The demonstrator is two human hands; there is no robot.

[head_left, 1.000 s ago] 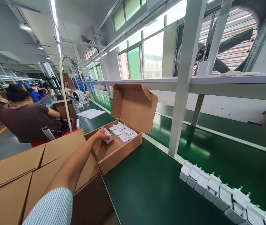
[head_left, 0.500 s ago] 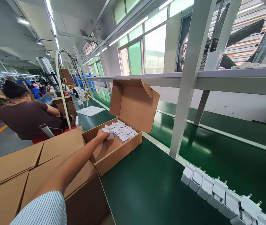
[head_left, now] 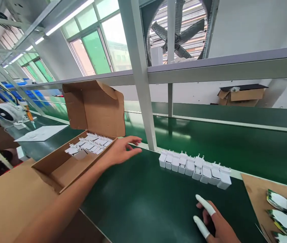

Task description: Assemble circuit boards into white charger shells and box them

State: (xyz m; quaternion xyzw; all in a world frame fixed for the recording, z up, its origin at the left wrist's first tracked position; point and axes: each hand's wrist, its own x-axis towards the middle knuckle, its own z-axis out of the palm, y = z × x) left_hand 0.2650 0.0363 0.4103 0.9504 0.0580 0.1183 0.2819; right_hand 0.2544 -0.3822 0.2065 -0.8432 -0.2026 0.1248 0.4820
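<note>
My left hand is above the green bench, just right of the cardboard box, with thumb and fingers apart and nothing in them. Inside that box, whose lid stands up, white plug adapters with metal pins are packed in rows at the far end. A row of similar white plug adapters stands along the bench's back edge, to the right of my left hand. Near the front, my right hand wears white finger covers on two fingers. Its fingers are spread, holding nothing, below the row.
Circuit boards with white parts lie on a brown board at the right. A metal post rises behind the bench under a shelf rail. Left of the box are a white sheet and a small fan.
My left hand has let go of the adapters in the box and moved right, out over the bench. My right hand has come into view. The view has turned right.
</note>
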